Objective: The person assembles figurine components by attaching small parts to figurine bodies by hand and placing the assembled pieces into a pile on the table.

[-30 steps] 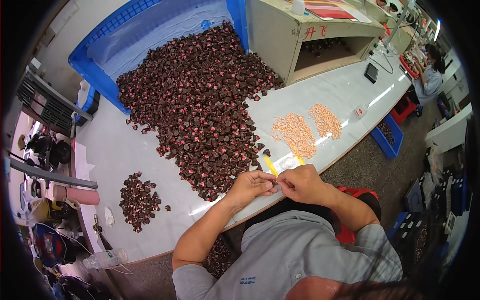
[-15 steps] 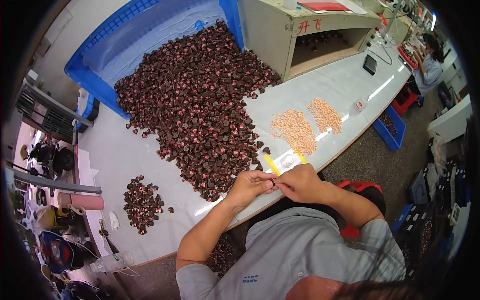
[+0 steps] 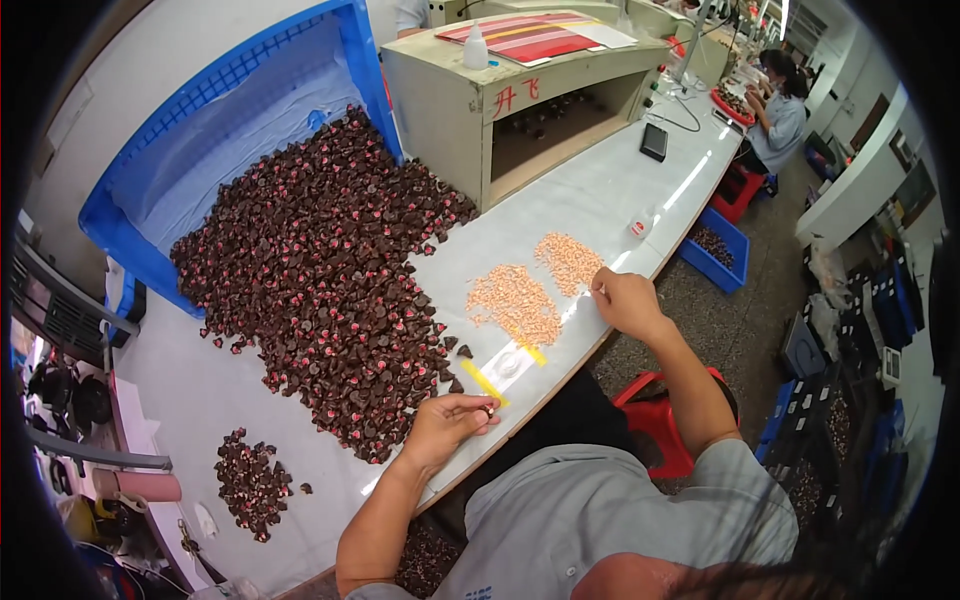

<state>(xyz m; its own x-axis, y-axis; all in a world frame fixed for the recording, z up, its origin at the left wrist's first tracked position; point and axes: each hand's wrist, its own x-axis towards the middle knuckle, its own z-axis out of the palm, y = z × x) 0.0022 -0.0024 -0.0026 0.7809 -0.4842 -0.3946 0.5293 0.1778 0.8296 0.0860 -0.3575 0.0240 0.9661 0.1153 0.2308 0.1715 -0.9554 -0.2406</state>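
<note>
On pale desk (image 3: 505, 238), best to steady small dark piece (image 3: 489, 410), pinched in left grip (image 3: 447, 430), and pick singly from peach-coloured bits (image 3: 565, 262) just left of right grip (image 3: 632, 303), bunched, no telling on what.

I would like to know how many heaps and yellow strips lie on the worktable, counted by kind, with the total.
Heaps of dark pieces, large dark heap and small dark heap: 2
Heaps of tiny peach-coloured pieces, nearer peach heap and farther peach heap: 2
Yellow strips, left strip and right strip: 2
Total: 6
</note>
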